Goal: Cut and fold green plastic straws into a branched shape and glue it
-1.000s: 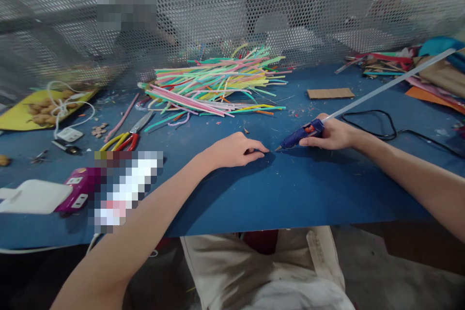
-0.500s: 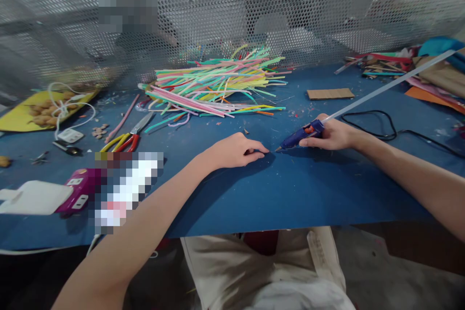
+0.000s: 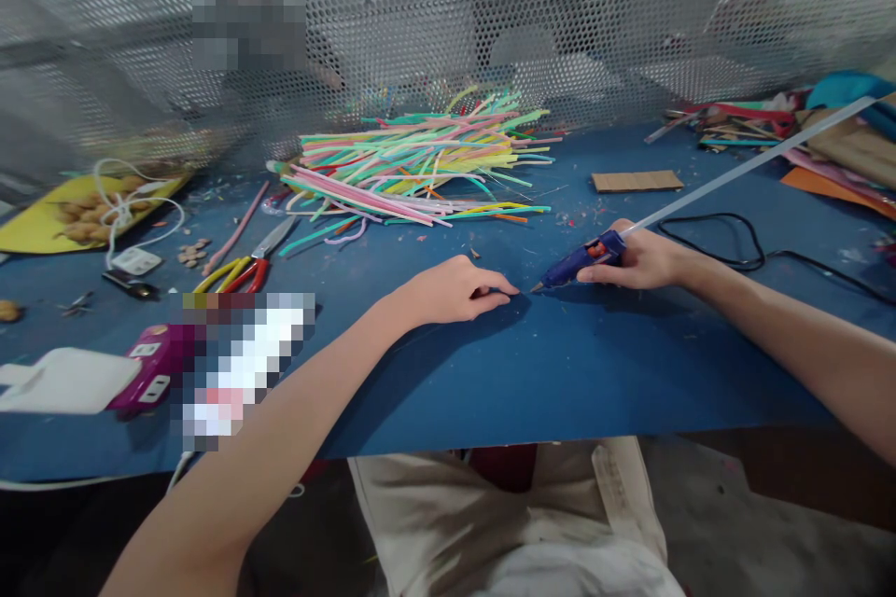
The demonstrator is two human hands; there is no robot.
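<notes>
My right hand [image 3: 640, 259] is wrapped round a blue hot glue gun [image 3: 584, 261], its nozzle pointing down and left close to the tabletop. A long translucent glue stick [image 3: 749, 165] runs out of the gun's back end, up to the right. Just left of the nozzle is my left hand [image 3: 462, 291], resting low on the blue table [image 3: 560, 373]. Its thumb and forefinger come together near the nozzle tip. Whatever they pinch, if anything, is too small to make out.
A heap of pastel pipe cleaners [image 3: 420, 163] lies ahead. Leftward are scissors [image 3: 270, 242], a purple power socket [image 3: 154, 368], a yellow tray [image 3: 42, 224] and a blurred-out bright device [image 3: 252, 364]. To the right lie a cardboard strip [image 3: 637, 181] and a black cord [image 3: 760, 252]. Perforated metal mesh [image 3: 595, 0] stands behind.
</notes>
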